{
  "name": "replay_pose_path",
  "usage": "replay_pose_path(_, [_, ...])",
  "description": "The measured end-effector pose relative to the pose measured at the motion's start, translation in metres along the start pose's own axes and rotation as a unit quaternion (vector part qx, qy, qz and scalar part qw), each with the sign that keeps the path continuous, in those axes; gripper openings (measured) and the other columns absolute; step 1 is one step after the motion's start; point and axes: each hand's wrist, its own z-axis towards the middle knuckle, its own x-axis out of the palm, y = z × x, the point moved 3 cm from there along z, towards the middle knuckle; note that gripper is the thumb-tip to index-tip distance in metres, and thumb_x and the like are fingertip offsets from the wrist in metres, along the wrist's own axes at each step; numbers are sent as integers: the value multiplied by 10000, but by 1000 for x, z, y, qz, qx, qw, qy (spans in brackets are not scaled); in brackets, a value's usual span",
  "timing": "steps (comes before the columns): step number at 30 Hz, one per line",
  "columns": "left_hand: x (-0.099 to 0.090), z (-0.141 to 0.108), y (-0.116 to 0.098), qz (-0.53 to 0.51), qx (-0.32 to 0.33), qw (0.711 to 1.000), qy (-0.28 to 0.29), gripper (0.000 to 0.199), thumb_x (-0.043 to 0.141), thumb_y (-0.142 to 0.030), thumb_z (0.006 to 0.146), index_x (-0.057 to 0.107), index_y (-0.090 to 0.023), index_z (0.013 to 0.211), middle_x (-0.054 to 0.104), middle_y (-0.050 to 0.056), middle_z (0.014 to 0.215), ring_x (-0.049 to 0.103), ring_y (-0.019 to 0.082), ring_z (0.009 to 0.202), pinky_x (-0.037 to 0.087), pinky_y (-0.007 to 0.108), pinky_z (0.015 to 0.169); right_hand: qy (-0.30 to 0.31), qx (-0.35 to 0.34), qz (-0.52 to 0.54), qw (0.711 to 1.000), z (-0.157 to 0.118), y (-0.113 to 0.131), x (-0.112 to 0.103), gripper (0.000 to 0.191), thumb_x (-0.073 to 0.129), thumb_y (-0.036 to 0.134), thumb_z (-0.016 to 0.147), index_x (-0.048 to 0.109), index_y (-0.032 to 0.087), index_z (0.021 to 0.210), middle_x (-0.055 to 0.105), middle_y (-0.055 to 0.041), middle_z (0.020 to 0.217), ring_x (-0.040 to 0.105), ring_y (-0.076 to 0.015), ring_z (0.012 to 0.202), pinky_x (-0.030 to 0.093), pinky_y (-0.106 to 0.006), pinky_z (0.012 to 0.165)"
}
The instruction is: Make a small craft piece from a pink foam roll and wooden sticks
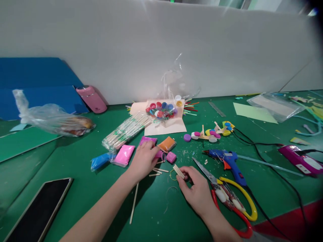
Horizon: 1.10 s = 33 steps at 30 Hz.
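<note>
My left hand [144,158] reaches over several small packets, its thumb and forefinger closed around a magenta bottle cap [159,154] that shows partly between them. A second pink cap [171,157] lies just to the right. Under and beyond the left fingers is a purple packet [148,139], with an orange packet [167,144] beside it. My right hand [193,185] pinches a small bundle of short, pale wooden sticks [178,171] between thumb and fingers. Cut stick pieces [157,170] and one longer stick [134,205] lie near the left hand.
Scissors [234,201] lie by my right wrist; behind them is a blue glue gun [227,159] with its cord. Farther back sit small stick-and-cap models [214,132], bagged bottle caps [164,111] and wrapped chopsticks [127,131]. A phone [37,210] is at left.
</note>
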Motion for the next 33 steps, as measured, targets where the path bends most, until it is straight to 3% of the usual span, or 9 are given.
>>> replay_pose_path(4, [-8, -3, 6, 12, -13, 1000, -4, 195, 501, -137, 698, 588, -169, 871, 563, 104, 943, 499, 249, 871, 389, 358, 716, -1, 2, 2, 1000, 0, -1, 0, 109, 471, 221, 793, 557, 197, 855, 535, -14, 714, 497, -149, 658, 385, -243, 603])
replay_pose_path(10, [-31, -18, 14, -5, -46, 998, -31, 198, 447, -195, 755, 539, -162, 927, 598, 71, 832, 543, 216, 748, 393, 310, 638, -3, 11, 6, 1000, -1, -2, 0, 101, 482, 215, 794, 557, 200, 858, 541, -4, 716, 507, -139, 650, 384, -231, 583])
replay_pose_path(12, [-42, -25, 14, -71, -73, 991, -90, 205, 465, -235, 754, 536, -160, 931, 591, 71, 857, 538, 211, 755, 401, 306, 649, -6, 12, 7, 1000, -1, -2, 0, 106, 483, 214, 792, 559, 198, 863, 544, -4, 716, 508, -139, 649, 387, -229, 583])
replay_pose_path(14, [-48, -34, 11, -164, -87, 976, -113, 225, 488, -238, 748, 538, -172, 957, 593, 61, 879, 537, 194, 762, 413, 285, 657, -8, 12, 8, 1000, 0, -3, 0, 113, 481, 216, 793, 560, 196, 872, 546, -6, 720, 508, -138, 651, 391, -228, 583])
replay_pose_path(16, [-47, -45, 4, -232, -72, 965, -98, 211, 511, -222, 736, 553, -199, 941, 605, 50, 885, 544, 187, 775, 421, 277, 680, -9, 10, 8, 1000, 0, -2, 0, 124, 478, 221, 795, 562, 194, 882, 548, -8, 724, 507, -136, 651, 394, -227, 579])
replay_pose_path(18, [-37, -56, -6, -272, -44, 961, -19, 217, 498, -184, 738, 565, -211, 943, 612, 57, 930, 544, 201, 846, 419, 294, 736, -8, 7, 7, 1000, 0, -2, -1, 135, 474, 224, 796, 566, 193, 890, 549, -11, 723, 505, -136, 651, 397, -228, 576])
replay_pose_path(23, [-14, -80, -22, -239, 15, 968, 77, 260, 480, -143, 748, 567, -228, 978, 604, 66, 962, 518, 207, 903, 382, 342, 809, 13, -11, 6, 1000, 0, 2, -2, 142, 468, 211, 800, 562, 195, 905, 559, -26, 752, 512, -147, 673, 410, -242, 599])
replay_pose_path(28, [-6, -84, -19, -234, 11, 967, 97, 235, 463, -150, 771, 542, -219, 981, 583, 62, 952, 504, 199, 893, 379, 338, 801, 59, -36, 5, 998, -3, 8, -1, 156, 487, 195, 792, 576, 208, 920, 570, -44, 863, 534, -165, 780, 422, -254, 683])
replay_pose_path(33, [-4, -84, -15, -242, 15, 965, 101, 275, 465, -141, 771, 521, -219, 1029, 557, 58, 980, 481, 193, 937, 365, 335, 842, 149, -76, -27, 986, -7, 16, 5, 196, 497, 180, 786, 595, 236, 946, 572, -33, 869, 535, -171, 806, 415, -267, 703])
